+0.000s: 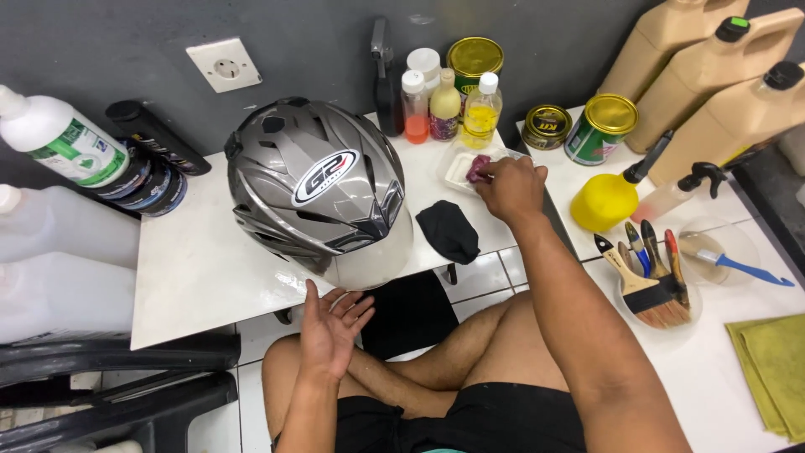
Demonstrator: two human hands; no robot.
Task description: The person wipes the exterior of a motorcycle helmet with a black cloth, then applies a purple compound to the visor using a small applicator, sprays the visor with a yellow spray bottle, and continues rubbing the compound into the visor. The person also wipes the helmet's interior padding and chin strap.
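A glossy grey helmet (317,189) stands on a low white table (193,268), its clear visor facing me. My left hand (329,327) rests palm up and open at the table's front edge, just below the visor, holding nothing. My right hand (511,189) reaches to the back right of the table and pinches a small purple pad (477,169) inside a shallow clear plastic tray (457,167). A black cloth (449,230) lies on the table between the helmet and my right hand.
Small bottles (444,105) and a gold-lidded tin (474,60) line the wall behind the tray. On the right are more tins (600,126), a yellow spray bottle (612,197), a bowl of paintbrushes (654,281), tan jugs (729,92) and a green cloth (776,369). White jugs (59,252) stand at the left.
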